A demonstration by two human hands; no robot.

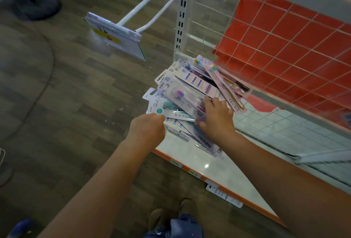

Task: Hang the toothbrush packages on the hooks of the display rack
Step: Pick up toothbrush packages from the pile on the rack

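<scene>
A loose pile of toothbrush packages [191, 84] lies on the white bottom shelf [205, 163] of the display rack, at its left corner. My left hand [147, 129] reaches in from the left and grips the near end of a package with a teal toothbrush [171, 111]. My right hand [216, 118] lies on top of the pile, its fingers curled over a package with a pink-and-purple brush [182, 98]. A white double-rod hook [152, 8] sticks out from the rack above, with nothing hanging on it.
A clear price-tag holder [115, 37] with a yellow label hangs at the hook's tip. White wire grid [284, 34] over an orange back panel stands to the right. One package [224, 196] lies on the wooden floor by the shelf's orange edge. A black stand base [39, 6] sits far left.
</scene>
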